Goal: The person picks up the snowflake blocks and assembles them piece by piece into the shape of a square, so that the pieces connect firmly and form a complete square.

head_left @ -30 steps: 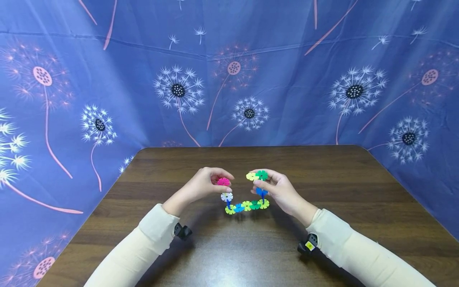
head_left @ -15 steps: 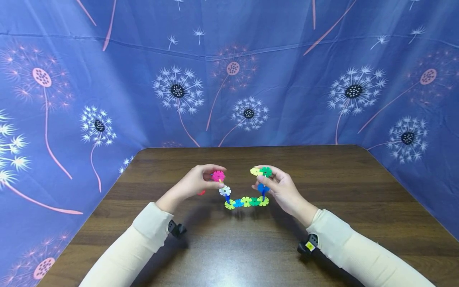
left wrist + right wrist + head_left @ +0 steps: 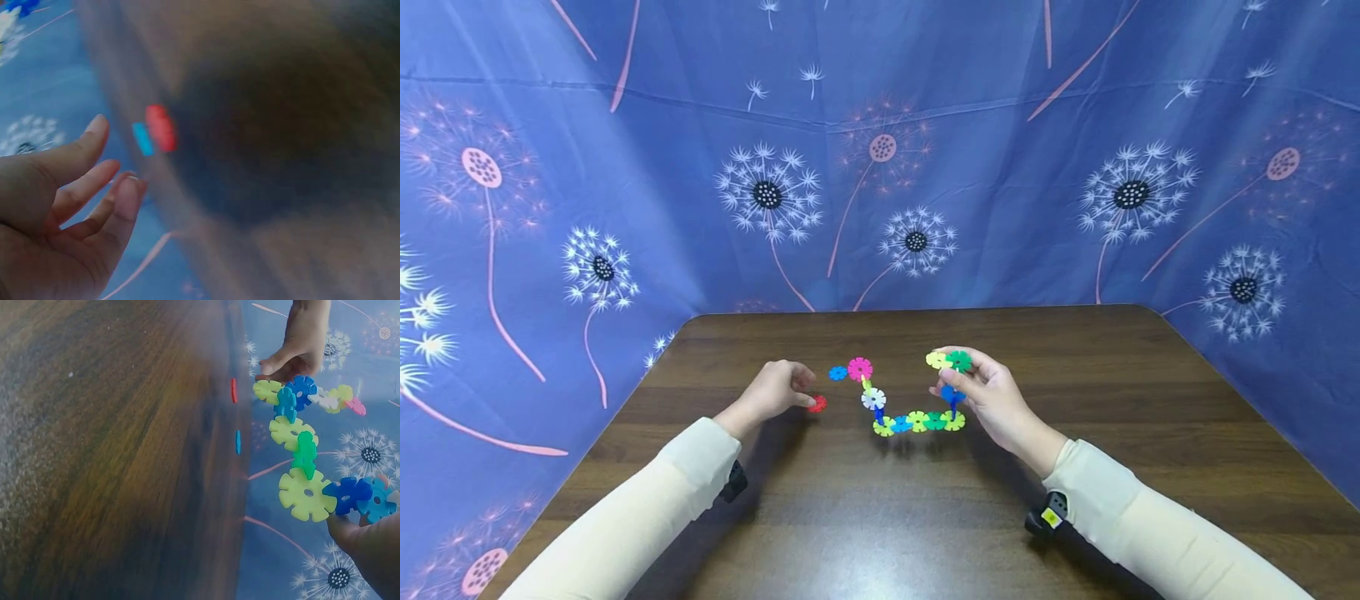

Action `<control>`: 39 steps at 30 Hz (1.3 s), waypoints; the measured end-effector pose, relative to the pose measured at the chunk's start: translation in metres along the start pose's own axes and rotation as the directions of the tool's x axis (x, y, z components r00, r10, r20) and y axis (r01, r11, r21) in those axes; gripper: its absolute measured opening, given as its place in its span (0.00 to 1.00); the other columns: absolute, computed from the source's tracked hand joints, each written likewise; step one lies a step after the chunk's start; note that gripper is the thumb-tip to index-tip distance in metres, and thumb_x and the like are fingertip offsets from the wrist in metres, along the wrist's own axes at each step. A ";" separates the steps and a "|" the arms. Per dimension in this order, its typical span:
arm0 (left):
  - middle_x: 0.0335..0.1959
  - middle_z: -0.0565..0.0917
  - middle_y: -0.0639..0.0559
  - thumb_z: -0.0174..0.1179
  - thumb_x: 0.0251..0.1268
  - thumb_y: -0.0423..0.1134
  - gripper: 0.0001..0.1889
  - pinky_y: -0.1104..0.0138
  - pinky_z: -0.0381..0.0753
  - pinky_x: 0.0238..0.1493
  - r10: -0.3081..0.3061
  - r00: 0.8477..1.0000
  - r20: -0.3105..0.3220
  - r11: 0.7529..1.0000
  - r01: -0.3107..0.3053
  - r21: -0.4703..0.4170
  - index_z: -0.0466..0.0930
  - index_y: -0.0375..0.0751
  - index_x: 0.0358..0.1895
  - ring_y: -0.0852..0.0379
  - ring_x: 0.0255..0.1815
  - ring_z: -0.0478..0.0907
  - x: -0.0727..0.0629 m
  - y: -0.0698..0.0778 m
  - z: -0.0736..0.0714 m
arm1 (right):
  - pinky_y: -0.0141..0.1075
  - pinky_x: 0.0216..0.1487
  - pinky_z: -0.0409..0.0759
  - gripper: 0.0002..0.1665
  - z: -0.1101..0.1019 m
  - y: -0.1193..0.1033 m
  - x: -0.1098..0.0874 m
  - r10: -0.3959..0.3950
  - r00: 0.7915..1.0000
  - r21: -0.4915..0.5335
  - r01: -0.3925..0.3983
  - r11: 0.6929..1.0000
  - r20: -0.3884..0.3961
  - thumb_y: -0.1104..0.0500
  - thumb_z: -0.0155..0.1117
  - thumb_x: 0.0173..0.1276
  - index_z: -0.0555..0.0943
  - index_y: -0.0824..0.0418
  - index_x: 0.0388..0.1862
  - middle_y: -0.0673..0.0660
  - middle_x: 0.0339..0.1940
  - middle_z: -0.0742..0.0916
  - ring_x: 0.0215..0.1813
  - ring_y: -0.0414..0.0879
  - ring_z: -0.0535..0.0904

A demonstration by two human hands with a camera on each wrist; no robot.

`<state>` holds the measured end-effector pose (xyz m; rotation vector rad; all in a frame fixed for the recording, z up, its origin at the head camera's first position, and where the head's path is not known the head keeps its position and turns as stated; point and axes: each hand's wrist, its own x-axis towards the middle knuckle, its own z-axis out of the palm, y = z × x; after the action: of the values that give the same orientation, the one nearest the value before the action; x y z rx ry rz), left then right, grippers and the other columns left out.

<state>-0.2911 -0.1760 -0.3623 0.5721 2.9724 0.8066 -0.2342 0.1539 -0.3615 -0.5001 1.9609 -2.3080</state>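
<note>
A chain of interlocked plastic snowflake discs hangs in a U shape, with lime-yellow discs (image 3: 917, 422) and green ones along its bottom. My right hand (image 3: 996, 398) holds its right side, thumb and fingers pinching near the blue disc (image 3: 377, 500). At the free left end are a white disc (image 3: 873, 399) and a pink disc (image 3: 860, 369). My left hand (image 3: 772, 392) is beside a loose red disc (image 3: 818, 404). In the left wrist view its fingers are spread, apart from the red disc (image 3: 161, 128). A loose blue disc (image 3: 838, 373) lies just beyond.
The brown wooden table (image 3: 880, 500) has rounded far corners. Behind and beside it hangs a blue cloth (image 3: 1000, 167) printed with dandelions. Both wrists wear small black cameras.
My left hand has let go of the chain's pink end and moved left to the red disc. The loose red and blue discs have come into view. My right hand has barely moved.
</note>
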 end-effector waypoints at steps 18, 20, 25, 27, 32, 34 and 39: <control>0.26 0.82 0.50 0.76 0.46 0.33 0.13 0.64 0.78 0.36 -0.073 0.997 -0.008 0.994 0.073 0.080 0.80 0.35 0.30 0.58 0.28 0.75 0.005 -0.001 0.029 | 0.36 0.49 0.84 0.19 0.003 -0.006 -0.003 -0.040 0.999 -0.019 0.039 0.999 -0.017 0.62 0.60 0.71 0.73 0.62 0.59 0.46 0.42 0.86 0.42 0.45 0.87; 0.25 0.80 0.50 0.77 0.44 0.33 0.14 0.65 0.75 0.33 -0.081 0.997 0.000 0.995 0.081 0.066 0.78 0.35 0.30 0.58 0.27 0.72 0.006 -0.002 0.028 | 0.35 0.49 0.84 0.19 0.002 -0.006 -0.003 -0.034 0.999 -0.014 0.034 0.999 -0.026 0.63 0.60 0.71 0.73 0.62 0.59 0.45 0.42 0.86 0.42 0.45 0.87; 0.22 0.80 0.50 0.75 0.45 0.29 0.13 0.69 0.75 0.26 -0.101 0.995 0.000 0.994 0.101 -0.041 0.76 0.36 0.28 0.60 0.22 0.73 0.005 -0.005 0.028 | 0.37 0.50 0.83 0.17 0.002 -0.005 -0.005 -0.030 0.999 -0.001 0.030 1.000 -0.031 0.63 0.61 0.70 0.74 0.60 0.57 0.46 0.40 0.87 0.41 0.45 0.87; 0.21 0.82 0.51 0.73 0.48 0.29 0.09 0.70 0.76 0.25 -0.113 0.994 -0.014 0.990 0.111 -0.091 0.79 0.36 0.26 0.61 0.21 0.75 0.004 -0.005 0.026 | 0.37 0.50 0.84 0.17 0.002 -0.005 -0.005 -0.031 0.999 -0.001 0.031 1.000 -0.032 0.63 0.61 0.70 0.74 0.60 0.57 0.46 0.39 0.87 0.41 0.45 0.87; 0.28 0.88 0.45 0.68 0.56 0.29 0.03 0.63 0.84 0.34 -0.130 0.989 -0.075 0.966 0.109 -0.233 0.86 0.33 0.32 0.53 0.29 0.86 0.003 0.002 0.013 | 0.36 0.48 0.84 0.15 0.004 -0.005 -0.005 -0.036 0.998 0.005 0.037 0.999 -0.047 0.63 0.60 0.70 0.74 0.59 0.55 0.45 0.38 0.86 0.40 0.44 0.87; 0.32 0.88 0.41 0.66 0.59 0.30 0.05 0.59 0.85 0.38 -0.126 0.987 -0.103 0.955 0.093 -0.281 0.86 0.31 0.36 0.47 0.34 0.87 0.002 0.008 0.006 | 0.36 0.48 0.84 0.15 0.004 -0.004 -0.005 -0.039 0.998 0.007 0.039 0.999 -0.051 0.63 0.60 0.71 0.75 0.58 0.55 0.45 0.39 0.87 0.39 0.44 0.87; 0.35 0.88 0.41 0.66 0.60 0.32 0.09 0.61 0.84 0.40 -0.103 0.980 -0.168 0.948 0.046 -0.314 0.86 0.32 0.42 0.48 0.36 0.87 0.000 0.024 -0.008 | 0.35 0.46 0.84 0.15 0.002 -0.004 -0.005 -0.061 0.997 0.003 0.061 0.998 -0.049 0.63 0.60 0.71 0.76 0.58 0.55 0.45 0.39 0.87 0.39 0.43 0.87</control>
<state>-0.2833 -0.1610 -0.3439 0.3861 2.9081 1.3505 -0.2282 0.1541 -0.3583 -0.5146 1.9893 -2.3822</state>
